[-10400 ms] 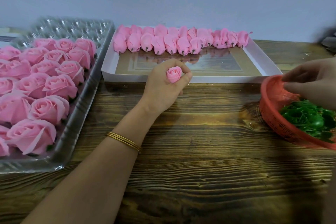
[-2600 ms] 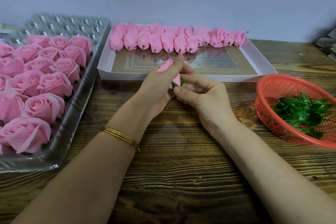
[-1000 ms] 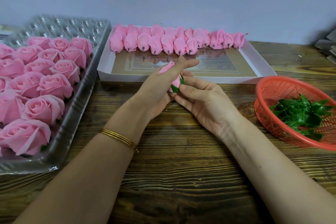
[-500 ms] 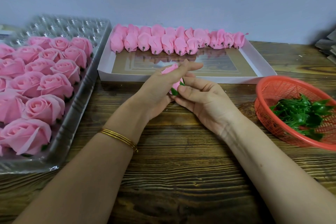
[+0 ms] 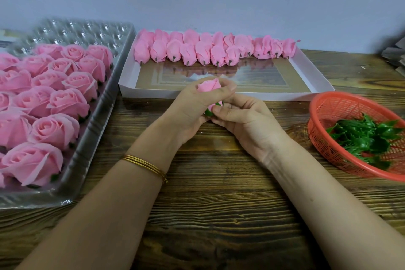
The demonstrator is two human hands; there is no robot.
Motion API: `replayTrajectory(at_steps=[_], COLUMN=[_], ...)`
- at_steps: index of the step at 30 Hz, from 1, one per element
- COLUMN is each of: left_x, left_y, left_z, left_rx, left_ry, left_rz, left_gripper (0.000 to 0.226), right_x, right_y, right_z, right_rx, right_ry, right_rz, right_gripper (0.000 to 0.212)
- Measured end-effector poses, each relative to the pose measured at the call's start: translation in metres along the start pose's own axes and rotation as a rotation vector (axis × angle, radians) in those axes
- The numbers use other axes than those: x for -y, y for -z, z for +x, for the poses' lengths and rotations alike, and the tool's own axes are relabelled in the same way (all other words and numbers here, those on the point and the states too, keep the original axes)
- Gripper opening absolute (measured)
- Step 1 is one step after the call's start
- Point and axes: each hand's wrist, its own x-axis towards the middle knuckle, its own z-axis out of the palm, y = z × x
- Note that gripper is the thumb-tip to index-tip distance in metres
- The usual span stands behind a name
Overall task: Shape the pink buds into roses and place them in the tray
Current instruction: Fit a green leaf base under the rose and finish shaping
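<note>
Pink bud (image 5: 208,86) | clamped in left hand (image 5: 192,114), fingers curled round, just before white box (image 5: 274,95) | right hand (image 5: 243,120) pinching green base (image 5: 209,112) | risk: over-squeezing, crushing petals or popping green base loose before tray (image 5: 103,105)

Clear tray (image 5: 94,138): one, left edge of surface (image 5: 219,204). Finished roses (image 5: 54,129) in it: sixteen countable, more cut off at frame's left. White box (image 5: 219,95): one, far edge. Loose buds (image 5: 188,53) in it: about twenty, two overlapping rows, exact count unsure. Held bud (image 5: 208,86): one, between left hand (image 5: 190,112) and right hand (image 5: 247,120). Red basket (image 5: 333,107): one, right edge. Green leaf pieces (image 5: 361,136) inside: heaped, uncountable. Gold bangles (image 5: 144,165), left wrist: number unclear.
</note>
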Motion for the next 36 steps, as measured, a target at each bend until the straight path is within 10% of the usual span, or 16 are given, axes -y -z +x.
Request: replayTrajectory(at_steps=[12, 17, 25, 36], left_x=[-0.005, -0.005, -0.001, -0.007], left_y=[0.004, 0.007, 0.004, 0.002], left_z=[-0.005, -0.005, -0.004, -0.01], left_rx=[0.152, 0.216, 0.181, 0.207], left_ry=[-0.019, -0.024, -0.03, -0.016], left_rz=[-0.055, -0.087, -0.005, 0.02], left_gripper=[0.026, 0.067, 0.024, 0.007], right_x=[0.001, 0.003, 0.002, 0.004], right_y=[0.001, 0.002, 0.001, 0.001], right_z=[0.003, 0.003, 0.003, 0.001], right_rx=[0.077, 0.07, 0.116, 0.195], right_ry=[-0.019, -0.019, -0.058, -0.122], right_rz=[0.131, 0.187, 0.231, 0.223], right_gripper=[0.037, 0.021, 0.058, 0.043])
